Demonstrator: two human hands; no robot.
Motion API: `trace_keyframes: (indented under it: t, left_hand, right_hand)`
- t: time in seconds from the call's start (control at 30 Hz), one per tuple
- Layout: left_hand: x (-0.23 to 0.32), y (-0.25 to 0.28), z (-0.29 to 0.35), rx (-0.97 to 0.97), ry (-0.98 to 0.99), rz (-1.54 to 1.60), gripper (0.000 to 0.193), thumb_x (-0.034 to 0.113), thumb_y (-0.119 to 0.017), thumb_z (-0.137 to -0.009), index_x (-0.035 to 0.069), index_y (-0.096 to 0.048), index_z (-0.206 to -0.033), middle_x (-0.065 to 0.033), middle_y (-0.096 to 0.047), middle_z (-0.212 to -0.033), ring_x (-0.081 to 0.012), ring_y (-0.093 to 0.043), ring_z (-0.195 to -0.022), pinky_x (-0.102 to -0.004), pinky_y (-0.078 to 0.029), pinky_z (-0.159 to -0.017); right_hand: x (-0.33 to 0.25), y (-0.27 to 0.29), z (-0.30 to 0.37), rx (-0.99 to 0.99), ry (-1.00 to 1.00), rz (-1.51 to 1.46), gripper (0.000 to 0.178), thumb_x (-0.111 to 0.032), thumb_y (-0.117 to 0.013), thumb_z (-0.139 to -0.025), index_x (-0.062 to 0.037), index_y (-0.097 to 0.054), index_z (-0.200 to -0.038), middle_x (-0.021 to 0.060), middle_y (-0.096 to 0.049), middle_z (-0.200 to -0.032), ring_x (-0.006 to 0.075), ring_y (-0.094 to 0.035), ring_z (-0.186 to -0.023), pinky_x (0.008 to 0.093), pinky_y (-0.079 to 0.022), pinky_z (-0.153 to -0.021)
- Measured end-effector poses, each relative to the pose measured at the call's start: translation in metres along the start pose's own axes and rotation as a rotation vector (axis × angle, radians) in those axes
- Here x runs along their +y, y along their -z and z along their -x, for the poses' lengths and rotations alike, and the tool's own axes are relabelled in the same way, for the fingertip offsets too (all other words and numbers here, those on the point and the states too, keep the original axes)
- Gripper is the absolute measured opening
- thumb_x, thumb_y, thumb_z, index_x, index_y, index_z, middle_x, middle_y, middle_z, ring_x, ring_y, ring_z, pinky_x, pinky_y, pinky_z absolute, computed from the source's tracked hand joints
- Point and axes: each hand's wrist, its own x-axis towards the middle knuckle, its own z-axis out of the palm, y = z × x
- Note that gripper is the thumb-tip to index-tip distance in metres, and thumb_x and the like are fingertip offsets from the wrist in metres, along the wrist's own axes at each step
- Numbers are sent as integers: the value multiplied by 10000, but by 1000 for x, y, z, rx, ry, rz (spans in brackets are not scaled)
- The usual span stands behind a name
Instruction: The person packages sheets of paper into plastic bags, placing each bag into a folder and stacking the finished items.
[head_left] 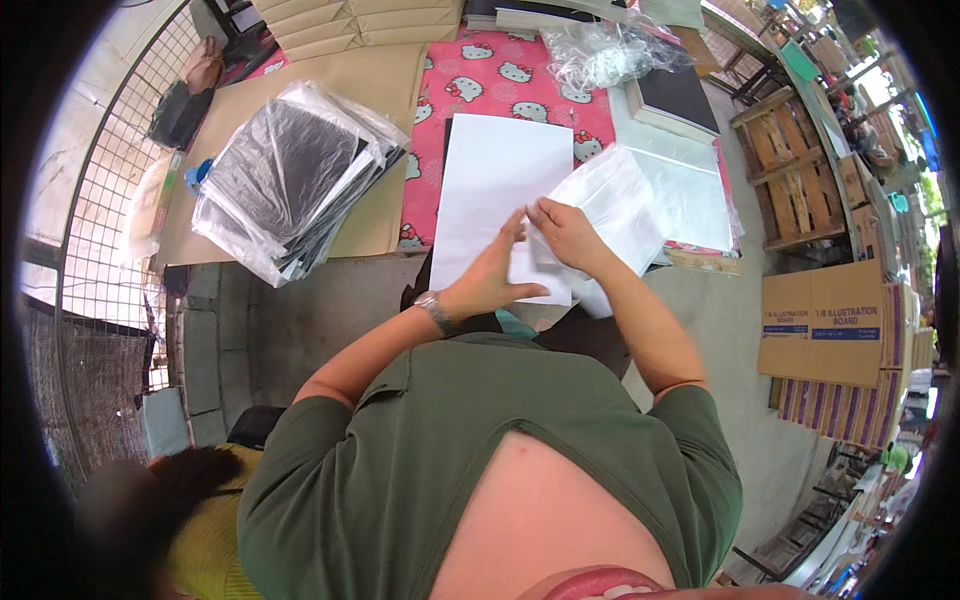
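A white sheet lies at the table's front edge, with a dark edge showing from beneath its left side. My right hand pinches the near left edge of a thin, see-through plastic sleeve, which spreads out to the right and looks slightly blurred. Over the lower part of the sheet is my left hand, its thumb spread away from the fingers. Its fingertips come close to the sleeve's edge beside my right fingers; whether they touch it I cannot tell.
A pink patterned cloth covers the table. Plastic-wrapped dark boards are piled at left on brown paper. Clear sleeves, a black-topped stack and crumpled plastic lie at right. Cardboard boxes stand on the right.
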Motion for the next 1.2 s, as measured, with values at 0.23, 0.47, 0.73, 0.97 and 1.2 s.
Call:
trace_keyframes:
  t: [0.23,0.47,0.73,0.97,1.2]
  left_hand:
    - [4,70,-51,-199,496,737,227,158,-538,-871,5,-549,-1038,-40,-607,-862,-139,-590,-788,-258,-463,-721]
    - [11,75,-38,35,390,1515,443,264,-534,-873,36,-400,-1228,-110,-504,-1168,-192,-482,-1097,-356,-367,-954]
    - [38,106,-60,169,459,938,229,168,-521,-882,-39,-549,-977,-113,-619,-890,-181,-620,-786,-307,-507,-705]
    - [58,172,-75,216,257,761,272,78,-534,-832,-46,-508,-1073,-121,-596,-987,-178,-591,-864,-294,-464,-809]
    - [77,143,-90,532,412,767,326,29,-529,-794,-54,-498,-1108,-146,-593,-992,-221,-617,-816,-320,-523,-694]
  right_hand:
    - [-46,64,-32,-136,-209,-511,263,-287,-544,-869,-38,-570,-952,28,-537,-735,117,-500,-734,277,-418,-698]
    - [-60,42,-60,-357,-151,-563,212,-170,-612,-826,-29,-590,-982,28,-598,-891,82,-535,-821,237,-422,-725]
    - [-105,51,-72,-280,34,-408,445,-252,-655,-784,4,-528,-1125,45,-613,-923,132,-549,-880,271,-424,-785]
    - [-138,94,-82,-309,-69,-340,380,-139,-601,-788,-12,-529,-1138,37,-612,-972,118,-545,-885,255,-413,-811]
    - [-133,71,-81,-357,93,-341,434,-105,-630,-767,1,-500,-1167,61,-587,-1037,112,-534,-935,242,-413,-823]
